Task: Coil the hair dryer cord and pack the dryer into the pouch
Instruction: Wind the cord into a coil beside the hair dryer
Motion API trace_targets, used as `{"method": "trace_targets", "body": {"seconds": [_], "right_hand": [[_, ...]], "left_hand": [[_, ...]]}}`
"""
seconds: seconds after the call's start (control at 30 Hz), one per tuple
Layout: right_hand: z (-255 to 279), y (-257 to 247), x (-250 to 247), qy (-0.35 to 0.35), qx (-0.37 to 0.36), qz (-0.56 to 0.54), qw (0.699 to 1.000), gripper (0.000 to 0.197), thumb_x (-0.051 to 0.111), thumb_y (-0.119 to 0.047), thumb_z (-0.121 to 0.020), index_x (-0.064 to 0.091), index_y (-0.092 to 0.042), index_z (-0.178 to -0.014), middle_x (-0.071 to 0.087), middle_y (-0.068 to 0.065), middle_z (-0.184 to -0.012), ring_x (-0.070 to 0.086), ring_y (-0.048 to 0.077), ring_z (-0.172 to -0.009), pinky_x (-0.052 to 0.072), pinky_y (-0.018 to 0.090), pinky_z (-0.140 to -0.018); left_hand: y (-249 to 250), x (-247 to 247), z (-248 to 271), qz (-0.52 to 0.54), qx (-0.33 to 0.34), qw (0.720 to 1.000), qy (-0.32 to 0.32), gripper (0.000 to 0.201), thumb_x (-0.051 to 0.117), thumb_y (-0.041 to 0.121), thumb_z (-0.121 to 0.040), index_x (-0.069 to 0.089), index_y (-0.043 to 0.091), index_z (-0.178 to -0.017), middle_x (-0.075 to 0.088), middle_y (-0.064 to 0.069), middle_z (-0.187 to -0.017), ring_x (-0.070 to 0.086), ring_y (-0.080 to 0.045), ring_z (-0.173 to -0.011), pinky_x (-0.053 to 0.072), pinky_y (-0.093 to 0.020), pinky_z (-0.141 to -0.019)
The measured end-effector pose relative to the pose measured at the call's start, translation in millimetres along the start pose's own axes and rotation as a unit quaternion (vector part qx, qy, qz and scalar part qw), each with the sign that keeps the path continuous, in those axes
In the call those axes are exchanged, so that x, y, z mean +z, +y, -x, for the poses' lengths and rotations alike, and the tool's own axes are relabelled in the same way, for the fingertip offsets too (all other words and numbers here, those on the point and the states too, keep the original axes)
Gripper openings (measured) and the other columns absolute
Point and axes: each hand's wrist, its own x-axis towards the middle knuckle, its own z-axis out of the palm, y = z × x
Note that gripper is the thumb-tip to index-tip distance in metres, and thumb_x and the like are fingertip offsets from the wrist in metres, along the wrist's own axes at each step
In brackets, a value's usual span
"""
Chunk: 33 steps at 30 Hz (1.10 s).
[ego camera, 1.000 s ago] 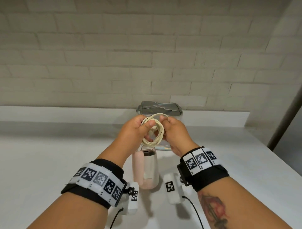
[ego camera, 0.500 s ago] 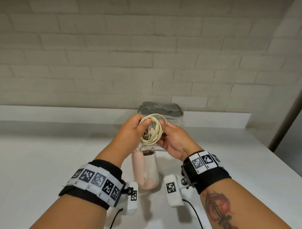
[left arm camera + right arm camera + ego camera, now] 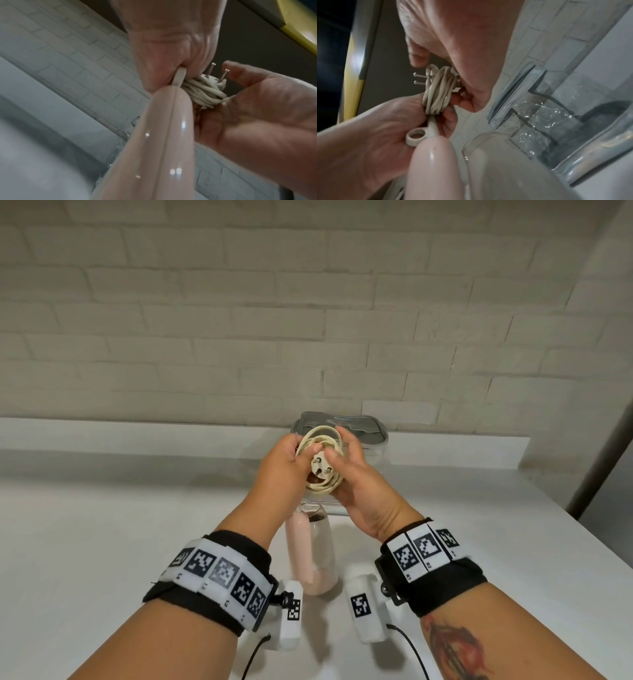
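Overhead, the coiled cord (image 3: 320, 462) is held up between both hands above the white bench (image 3: 102, 542). The left hand (image 3: 281, 470) is curled around the coil's left side. The right hand (image 3: 356, 474) is cupped against its right side, fingers (image 3: 352, 445) bent around the loops. The plug (image 3: 321, 466) is seen in the middle of the coil, pins toward the camera. The pink hair dryer (image 3: 310, 553) is seen below the hands, apparently resting on the bench between the wrists. The clear pouch (image 3: 370, 436) is set behind the hands, near the brick wall (image 3: 308, 320).

Left wrist view: the dryer handle (image 3: 161, 135) is seen close up, running toward the bundled cord (image 3: 202, 93). The bundle is pinched by the left hand (image 3: 171, 51) from above and cradled in the palm of the right hand (image 3: 254, 121). Two metal pins (image 3: 223, 75) are seen sticking out of the bundle.

Right wrist view: the coil (image 3: 436, 92) is gripped by the left hand (image 3: 373, 132) from below and the right hand (image 3: 453, 44) from above. A hanging loop (image 3: 416, 136) is seen at the handle's end. The pouch (image 3: 556, 115), with its grey zipper edge, is seen just right of the dryer.
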Motion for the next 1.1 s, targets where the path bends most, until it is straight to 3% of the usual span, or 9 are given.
{"method": "trace_targets", "body": {"seconds": [0.07,0.2,0.33,0.5,0.7,0.83,0.97,1.0,1.1], "right_hand": [[1,3,-2,-0.014,-0.02,0.132,0.991,0.083,0.073,-0.033,-0.075,0.026,-0.037,-0.143,0.059,-0.001,-0.128,0.06,0.013,-0.114,0.048,0.033,-0.098],[2,-7,-1,0.025,-0.085,0.325,0.941,0.078,0.071,-0.02,-0.08,0.03,-0.031,-0.146,0.054,-0.003,-0.129,0.057,0.009,-0.113,0.047,0.026,-0.096],[3,-10,2,0.055,-0.175,0.507,0.842,0.072,0.063,-0.035,-0.086,0.029,-0.024,-0.148,0.043,0.001,-0.143,0.047,0.014,-0.127,0.039,0.026,-0.103],[9,1,2,0.105,-0.297,0.655,0.687,0.045,0.051,-0.039,-0.093,0.049,-0.015,-0.131,0.069,0.005,-0.108,0.067,0.025,-0.095,0.052,0.034,-0.073],[5,0,1,0.123,-0.391,0.689,0.598,0.039,0.052,-0.034,-0.093,0.059,-0.005,-0.118,0.06,0.013,-0.122,0.05,0.029,-0.124,0.04,0.038,-0.108],[12,-1,1,0.06,-0.418,0.652,0.63,0.035,0.05,-0.028,-0.096,0.056,-0.006,-0.121,0.064,0.01,-0.115,0.054,0.025,-0.12,0.038,0.036,-0.107],[19,-1,5,0.094,-0.407,0.654,0.631,0.03,0.052,-0.035,-0.095,0.062,-0.015,-0.116,0.064,-0.001,-0.101,0.056,0.016,-0.1,0.042,0.032,-0.092],[21,-3,8,0.12,-0.385,0.62,0.674,0.029,0.051,-0.036,-0.094,0.061,-0.017,-0.114,0.064,-0.002,-0.098,0.056,0.015,-0.095,0.044,0.031,-0.088],[12,-17,9,0.235,-0.272,0.321,0.876,0.022,0.044,-0.039,-0.096,0.055,-0.021,-0.104,0.064,0.0,-0.094,0.063,0.017,-0.086,0.053,0.036,-0.079]], "left_hand": [[2,1,-2,0.02,-0.018,1.0,-0.006,0.006,0.057,0.026,-0.094,0.063,0.024,-0.09,0.07,-0.003,-0.087,0.065,-0.018,-0.078,0.052,-0.031,-0.067],[-1,3,-3,0.024,-0.047,0.999,-0.011,0.009,0.058,0.027,-0.092,0.066,0.028,-0.097,0.074,-0.004,-0.095,0.07,-0.024,-0.09,0.058,-0.043,-0.082],[-2,-1,-2,0.133,-0.117,0.984,-0.023,0.015,0.056,0.024,-0.094,0.071,0.023,-0.1,0.076,-0.01,-0.095,0.072,-0.03,-0.09,0.057,-0.047,-0.083],[-1,-4,-1,0.168,-0.141,0.975,-0.026,0.013,0.057,0.024,-0.095,0.067,0.015,-0.095,0.07,-0.008,-0.081,0.067,-0.018,-0.067,0.054,-0.032,-0.061],[-3,3,-5,0.108,-0.113,0.988,0.009,0.014,0.055,0.032,-0.092,0.06,0.021,-0.086,0.064,-0.005,-0.077,0.06,-0.021,-0.069,0.049,-0.036,-0.064],[-2,6,-6,0.059,-0.096,0.993,0.037,0.011,0.054,0.035,-0.089,0.052,0.027,-0.082,0.06,-0.008,-0.082,0.055,-0.025,-0.073,0.048,-0.043,-0.068],[0,6,-7,0.017,-0.066,0.997,0.02,0.005,0.053,0.024,-0.092,0.05,0.024,-0.088,0.061,-0.004,-0.085,0.056,-0.02,-0.073,0.05,-0.04,-0.07],[-1,6,-6,0.012,-0.06,0.998,0.009,0.004,0.054,0.026,-0.093,0.052,0.023,-0.09,0.061,-0.003,-0.082,0.057,-0.019,-0.071,0.049,-0.037,-0.067],[-3,2,-3,0.022,-0.056,0.998,-0.035,0.017,0.063,0.036,-0.088,0.061,0.02,-0.092,0.058,0.005,-0.063,0.054,-0.015,-0.058,0.047,-0.034,-0.065]]}}
